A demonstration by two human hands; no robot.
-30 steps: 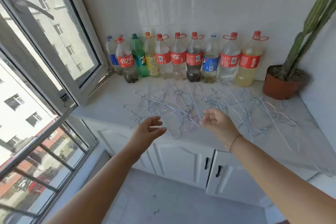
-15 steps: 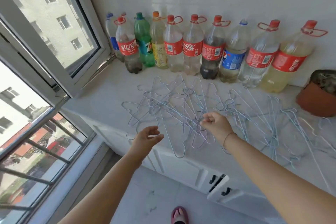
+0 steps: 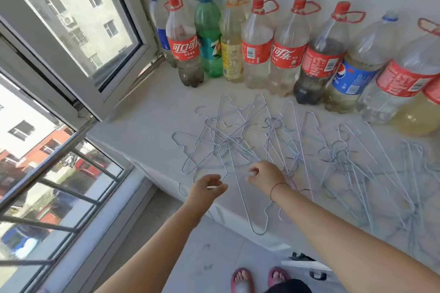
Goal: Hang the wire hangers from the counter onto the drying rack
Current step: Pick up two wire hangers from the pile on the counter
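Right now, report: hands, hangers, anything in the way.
Left hand open, empty. Right hand curled over the wire hangers, grip unclear. Hangers tangled on the counter. Drying rack out of view; bottles behind the pile.

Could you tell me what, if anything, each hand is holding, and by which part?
The right hand seems to pinch a wire hanger in the pile; its curled fingers hide which part. The left hand holds nothing.

Thin wire hangers, pale blue and grey, many, flat in a tangled heap on white counter, hooks and shoulders crossed over one another. One long hanger sticking out past the near counter edge.
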